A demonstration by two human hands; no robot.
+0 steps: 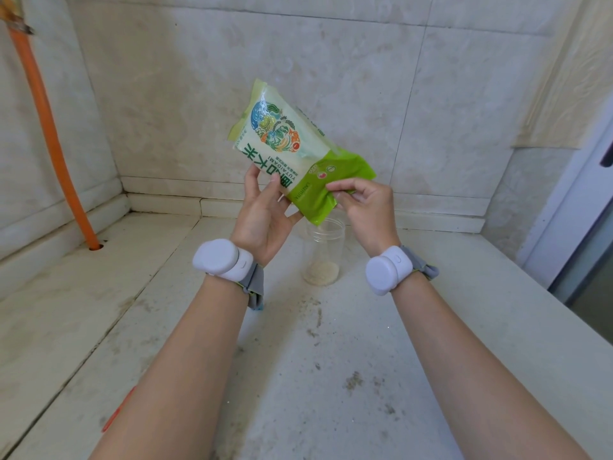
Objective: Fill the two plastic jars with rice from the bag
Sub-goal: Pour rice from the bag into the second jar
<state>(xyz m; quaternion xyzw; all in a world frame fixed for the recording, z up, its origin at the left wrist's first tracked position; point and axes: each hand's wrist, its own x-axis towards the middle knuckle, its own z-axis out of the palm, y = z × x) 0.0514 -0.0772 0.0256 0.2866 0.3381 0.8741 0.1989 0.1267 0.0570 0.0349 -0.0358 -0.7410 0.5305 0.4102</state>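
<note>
Stained white counter [381, 343] in a tiled corner | orange hose [43, 111] at far left | green rice bag [298, 147] tilted above a clear jar [323, 250] | left hand [265, 214] grips bag's side | right hand [365, 207] pinches its lower corner | thin layer of rice [321, 273] in jar

Orange hose [46, 127] enters hole in stained stone counter [331, 360]; tiled wall [365, 78] behind
</note>
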